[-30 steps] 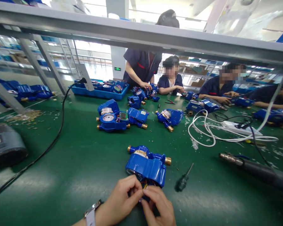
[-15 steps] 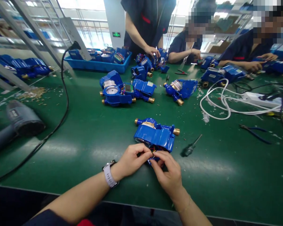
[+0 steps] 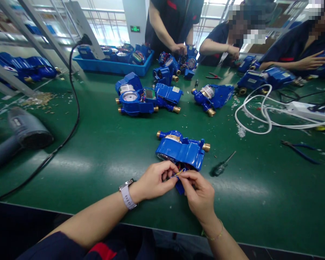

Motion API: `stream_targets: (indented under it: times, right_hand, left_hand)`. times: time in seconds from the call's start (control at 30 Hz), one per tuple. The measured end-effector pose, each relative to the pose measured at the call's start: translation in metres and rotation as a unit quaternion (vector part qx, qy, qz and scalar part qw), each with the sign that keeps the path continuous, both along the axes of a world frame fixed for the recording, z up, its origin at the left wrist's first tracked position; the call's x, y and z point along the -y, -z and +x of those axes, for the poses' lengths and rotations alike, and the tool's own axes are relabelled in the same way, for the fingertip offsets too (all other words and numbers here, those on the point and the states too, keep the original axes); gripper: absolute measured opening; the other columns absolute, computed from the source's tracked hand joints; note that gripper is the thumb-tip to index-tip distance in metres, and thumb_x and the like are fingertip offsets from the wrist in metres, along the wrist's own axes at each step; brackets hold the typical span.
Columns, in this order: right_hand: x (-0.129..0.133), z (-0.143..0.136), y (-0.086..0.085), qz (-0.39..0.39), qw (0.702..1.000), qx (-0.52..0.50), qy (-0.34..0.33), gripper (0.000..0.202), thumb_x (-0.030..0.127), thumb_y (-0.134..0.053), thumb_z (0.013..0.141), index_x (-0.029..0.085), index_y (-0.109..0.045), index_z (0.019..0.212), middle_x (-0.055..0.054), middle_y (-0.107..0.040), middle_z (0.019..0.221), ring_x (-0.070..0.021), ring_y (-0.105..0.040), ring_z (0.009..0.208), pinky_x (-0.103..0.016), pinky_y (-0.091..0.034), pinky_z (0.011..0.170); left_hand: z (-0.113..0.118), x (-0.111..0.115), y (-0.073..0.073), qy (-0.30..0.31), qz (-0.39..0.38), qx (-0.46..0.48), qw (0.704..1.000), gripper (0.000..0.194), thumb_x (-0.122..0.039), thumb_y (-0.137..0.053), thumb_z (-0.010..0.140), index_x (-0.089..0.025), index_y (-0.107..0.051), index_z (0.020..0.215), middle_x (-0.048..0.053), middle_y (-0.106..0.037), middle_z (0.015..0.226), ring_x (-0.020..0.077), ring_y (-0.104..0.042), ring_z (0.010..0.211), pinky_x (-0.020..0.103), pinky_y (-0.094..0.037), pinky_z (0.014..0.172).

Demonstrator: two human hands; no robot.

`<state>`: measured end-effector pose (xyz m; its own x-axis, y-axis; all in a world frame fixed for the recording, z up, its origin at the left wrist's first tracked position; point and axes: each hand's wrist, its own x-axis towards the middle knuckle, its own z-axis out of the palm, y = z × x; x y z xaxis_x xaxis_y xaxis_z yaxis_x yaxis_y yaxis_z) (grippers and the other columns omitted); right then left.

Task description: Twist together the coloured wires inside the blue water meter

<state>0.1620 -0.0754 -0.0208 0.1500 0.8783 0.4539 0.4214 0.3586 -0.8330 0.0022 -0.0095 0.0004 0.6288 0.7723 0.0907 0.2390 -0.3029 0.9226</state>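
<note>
A blue water meter (image 3: 180, 151) with brass threaded ends lies on the green table in front of me, its blue cover toward me. Thin coloured wires (image 3: 182, 170), yellow and white among them, come out at its near side. My left hand (image 3: 158, 180) pinches the wires between thumb and forefinger. Fingertip to fingertip with it, my right hand (image 3: 199, 193) is closed on the same wires. Below the fingers a small blue part (image 3: 180, 187) shows, partly hidden by my hands. A screwdriver (image 3: 222, 165) lies to the right of the meter.
More water meters (image 3: 137, 97) stand farther back, and a blue bin (image 3: 111, 67) holds several. A heat gun (image 3: 24, 130) with a black cable lies left. Pliers (image 3: 300, 150) and a white power strip (image 3: 311, 108) are at right. Co-workers (image 3: 176, 21) handle meters across the table.
My fingertips have shifted slightly on the wires, and a yellow and a white wire now show more clearly between them. The whole view has tilted a little.
</note>
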Motion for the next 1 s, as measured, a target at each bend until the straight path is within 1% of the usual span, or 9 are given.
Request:
stream_targets:
  times: [0.07, 0.13, 0.23, 0.37, 0.53, 0.73, 0.87, 1.0]
  right_hand:
    - [0.000, 0.000, 0.000, 0.001, 1.000, 0.000, 0.002, 0.008, 0.015, -0.058, 0.092, 0.018, -0.066, 0.092, -0.002, -0.065, 0.081, -0.0117, -0.063, 0.063, -0.021, -0.054, 0.059]
    - [-0.001, 0.000, -0.002, 0.014, 1.000, 0.009, 0.005, 0.010, 0.013, -0.058, 0.092, 0.018, -0.066, 0.093, -0.003, -0.066, 0.083, -0.0132, -0.065, 0.069, -0.023, -0.056, 0.065]
    - [-0.003, 0.000, -0.007, 0.064, 0.997, 0.052, -0.001, 0.016, 0.007, -0.054, 0.092, 0.017, -0.067, 0.095, -0.005, -0.067, 0.089, -0.0138, -0.066, 0.080, -0.025, -0.057, 0.074]
    - [-0.005, -0.001, -0.011, 0.119, 0.988, 0.097, -0.006, 0.025, 0.001, -0.051, 0.090, 0.017, -0.067, 0.100, -0.007, -0.067, 0.095, -0.0144, -0.066, 0.086, -0.025, -0.058, 0.075]
    - [-0.004, -0.001, -0.007, 0.112, 0.987, 0.113, 0.005, 0.023, 0.003, -0.055, 0.090, 0.017, -0.068, 0.102, -0.007, -0.066, 0.096, -0.0152, -0.065, 0.088, -0.027, -0.057, 0.077]
    - [-0.006, -0.001, -0.007, 0.110, 0.986, 0.123, 0.017, 0.017, 0.005, -0.057, 0.090, 0.016, -0.067, 0.097, -0.007, -0.067, 0.091, -0.0154, -0.065, 0.085, -0.025, -0.057, 0.076]
    - [-0.006, -0.001, -0.008, 0.108, 0.985, 0.134, 0.011, 0.015, 0.006, -0.056, 0.091, 0.015, -0.065, 0.097, -0.007, -0.066, 0.090, -0.0158, -0.065, 0.083, -0.026, -0.057, 0.074]
    - [-0.005, 0.000, -0.007, 0.114, 0.982, 0.153, 0.010, 0.015, 0.004, -0.057, 0.090, 0.015, -0.063, 0.097, -0.007, -0.064, 0.089, -0.0148, -0.063, 0.081, -0.025, -0.055, 0.071]
  left_hand:
    - [0.000, 0.000, 0.000, -0.009, -0.005, -0.006, 1.000, 0.013, -0.019, -0.058, 0.080, -0.014, -0.060, 0.091, -0.004, -0.050, 0.068, 0.0068, -0.041, 0.055, 0.018, -0.034, 0.052]
    - [0.001, 0.000, 0.000, -0.016, -0.010, -0.006, 1.000, 0.012, -0.019, -0.059, 0.079, -0.013, -0.061, 0.090, -0.005, -0.049, 0.066, 0.0060, -0.039, 0.053, 0.018, -0.031, 0.050]
    - [0.003, 0.001, 0.000, -0.029, -0.009, 0.005, 1.000, 0.011, -0.020, -0.059, 0.079, -0.013, -0.062, 0.087, -0.005, -0.048, 0.066, 0.0060, -0.039, 0.053, 0.018, -0.031, 0.050]
    - [0.003, 0.001, 0.001, -0.042, 0.012, 0.015, 0.999, 0.008, -0.019, -0.060, 0.080, -0.012, -0.063, 0.084, -0.004, -0.049, 0.067, 0.0063, -0.041, 0.055, 0.019, -0.032, 0.051]
    - [0.002, 0.002, 0.000, -0.037, 0.035, 0.038, 0.998, 0.007, -0.016, -0.059, 0.082, -0.012, -0.065, 0.082, -0.002, -0.050, 0.069, 0.0070, -0.044, 0.059, 0.018, -0.034, 0.054]
    - [0.002, 0.000, 0.000, -0.021, 0.062, 0.030, 0.997, 0.009, -0.016, -0.056, 0.085, -0.012, -0.064, 0.082, -0.001, -0.051, 0.070, 0.0082, -0.047, 0.062, 0.019, -0.037, 0.057]
    - [0.002, 0.000, 0.001, -0.014, 0.091, 0.023, 0.995, 0.009, -0.017, -0.056, 0.085, -0.013, -0.063, 0.082, -0.001, -0.053, 0.071, 0.0089, -0.048, 0.063, 0.020, -0.039, 0.060]
    - [0.001, 0.001, 0.003, -0.018, 0.109, 0.031, 0.993, 0.007, -0.016, -0.057, 0.085, -0.014, -0.063, 0.082, 0.000, -0.055, 0.071, 0.0089, -0.049, 0.062, 0.020, -0.039, 0.058]
